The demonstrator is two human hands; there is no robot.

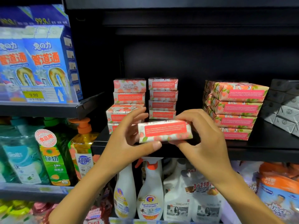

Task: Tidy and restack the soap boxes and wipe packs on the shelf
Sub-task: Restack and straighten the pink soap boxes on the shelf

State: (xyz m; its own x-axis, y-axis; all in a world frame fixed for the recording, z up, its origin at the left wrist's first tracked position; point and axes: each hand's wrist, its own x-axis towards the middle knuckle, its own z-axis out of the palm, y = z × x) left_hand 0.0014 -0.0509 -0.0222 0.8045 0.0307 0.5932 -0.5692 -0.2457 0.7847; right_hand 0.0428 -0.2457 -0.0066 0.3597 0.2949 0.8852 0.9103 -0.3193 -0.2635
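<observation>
1. holding one soap box (165,130) in both hands, just in front of the shelf edge (267,153). left hand (129,139) has its thumb under the lower front edge and its fingers spread up behind the left end. right hand (203,138) curls over the right end.
2. risk: the left fingers are right by the left stack (127,105), whose lower boxes sit skewed from the upper two. a nudge could likely topple it.
3. risk: the box hangs over the shelf lip, so a slack grip would drop it onto the spray bottles (150,191) below.
4. risk: the middle stack (162,97) is narrow and at least four high. another box set off-centre may tip it.
5. the shelf holds the left and middle stacks near each other, and a right stack (234,109) well apart and turned at an angle.
6. grey boxes (284,105) are piled just beside the right stack. cannot tell if any are wipe packs.
</observation>
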